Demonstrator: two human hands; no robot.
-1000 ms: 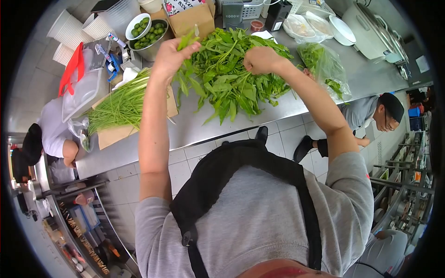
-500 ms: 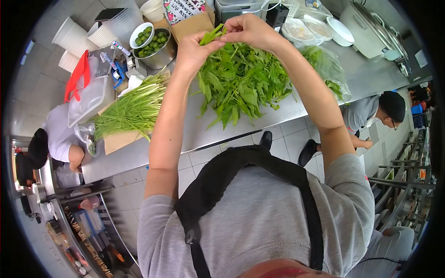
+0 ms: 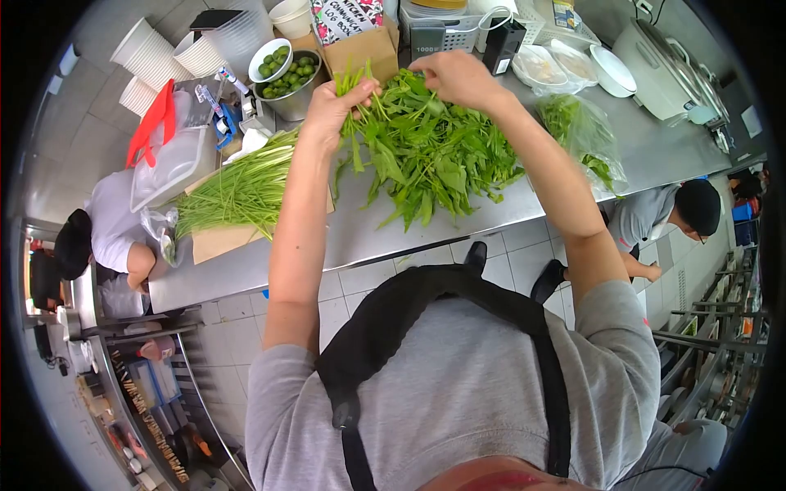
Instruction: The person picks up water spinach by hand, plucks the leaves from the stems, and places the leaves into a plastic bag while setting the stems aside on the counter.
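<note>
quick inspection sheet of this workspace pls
Surface: metal table, partly bare.
Job's things: leafy greens heaped loosely; long thin stalks alongside on brown cardboard.
Clutter: paper cups, green fruits and log book toward the back.
Hands: left hand pinches green stems; right hand at the heap's far edge, grip unclear.
Cables: white cable near black box.
Surroundings: tiled floor; people on both sides.

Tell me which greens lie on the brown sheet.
The long, thin green stalks at left; the mounded leafy green pile lies on silver metal, the rightmost leafy green bunch in clear plastic.
</note>
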